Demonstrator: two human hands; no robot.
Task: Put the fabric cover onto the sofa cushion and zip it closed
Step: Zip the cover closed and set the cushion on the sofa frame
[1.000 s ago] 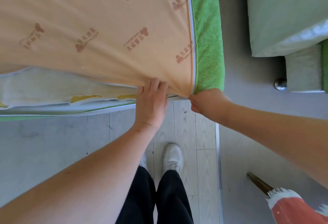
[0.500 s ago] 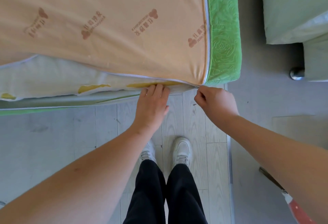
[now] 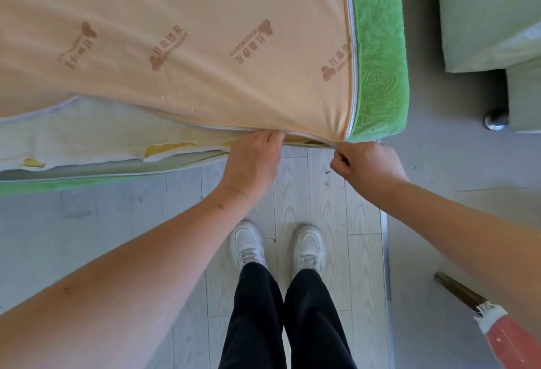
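Note:
A large sofa cushion wears a fabric cover [image 3: 181, 46] of peach cloth with brown logos on top and a green embossed side [image 3: 377, 55]. Along the near edge the cover gapes, showing white padding and yellow foam [image 3: 117, 146]. My left hand [image 3: 251, 161] grips the peach edge of the opening, fingers curled under it. My right hand [image 3: 366, 163] pinches the zipper pull [image 3: 335, 146] at the cover's near right corner, where the white zipper tape turns.
A pale green sofa piece [image 3: 491, 11] with a metal foot [image 3: 494, 120] stands at the upper right. A wooden stick with a red cloth [image 3: 503, 330] lies at the lower right. My white shoes [image 3: 278, 248] stand on grey plank floor below the cushion edge.
My right hand let go of the green corner and now pinches the zipper pull. My left hand shifted from lying on the peach cloth to gripping its edge. The camera has shifted.

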